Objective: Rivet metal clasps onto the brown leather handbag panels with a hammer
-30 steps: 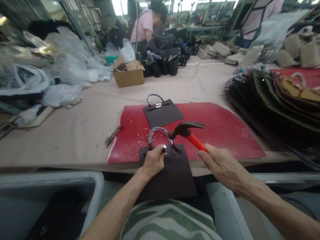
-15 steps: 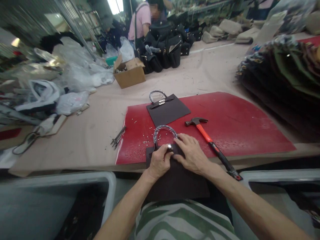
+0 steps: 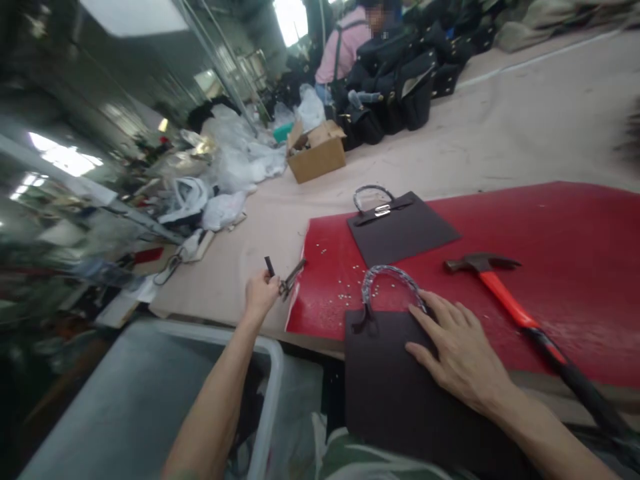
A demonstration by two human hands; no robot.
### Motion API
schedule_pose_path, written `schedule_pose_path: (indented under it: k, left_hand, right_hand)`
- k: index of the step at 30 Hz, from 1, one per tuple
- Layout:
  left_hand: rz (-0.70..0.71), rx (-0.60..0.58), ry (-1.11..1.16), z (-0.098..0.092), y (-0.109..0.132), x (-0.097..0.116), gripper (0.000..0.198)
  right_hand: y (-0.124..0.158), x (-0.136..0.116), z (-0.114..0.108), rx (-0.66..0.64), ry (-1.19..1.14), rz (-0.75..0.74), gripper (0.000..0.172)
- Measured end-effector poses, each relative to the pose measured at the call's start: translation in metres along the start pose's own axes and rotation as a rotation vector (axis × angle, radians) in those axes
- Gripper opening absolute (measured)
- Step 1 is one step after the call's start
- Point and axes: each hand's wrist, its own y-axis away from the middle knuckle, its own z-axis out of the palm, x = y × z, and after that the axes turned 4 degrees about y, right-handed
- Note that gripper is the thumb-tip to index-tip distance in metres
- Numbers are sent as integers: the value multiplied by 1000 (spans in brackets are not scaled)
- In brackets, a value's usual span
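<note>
My left hand (image 3: 263, 292) is closed around a short dark metal punch (image 3: 270, 267), whose end sticks up past the fingers. Beside it, another dark metal tool (image 3: 294, 277) lies at the red mat's left edge. My right hand (image 3: 463, 347) is spread over the upper part of a dark brown bag panel (image 3: 385, 380), fingers near the foot of its wrapped handle (image 3: 393, 272). This panel overhangs the table's front edge. A second dark bag panel (image 3: 407, 233), with a silver clasp (image 3: 383, 211) and a handle, lies farther back on the mat.
The red mat (image 3: 550, 267) bears a claw hammer (image 3: 507, 300) at the right and several tiny studs (image 3: 345, 297). A grey bin (image 3: 273, 393) stands below at the left. Behind are a cardboard box (image 3: 317, 160), black bags (image 3: 395, 93), plastic wrapping (image 3: 230, 153) and a co-worker (image 3: 343, 53).
My left hand has left the panel, moved left and taken hold of a punch. My right hand stays on the panel, flatter now. The view has swung left.
</note>
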Motion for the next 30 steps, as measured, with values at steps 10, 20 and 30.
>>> schedule_pose_path:
  k: [10,20,30]
  left_hand:
    - [18,-155,-349,-2,-38,-18,28]
    - [197,-289,-303,26,-37,-4,24]
    - [112,-172,-347,11,-49,-26,27]
  right_hand:
    - [-4,4,8,87,114,-64,54]
    - [-5,2,5,60,109,-56,55]
    - [-6,3,6,53,114,-46,58]
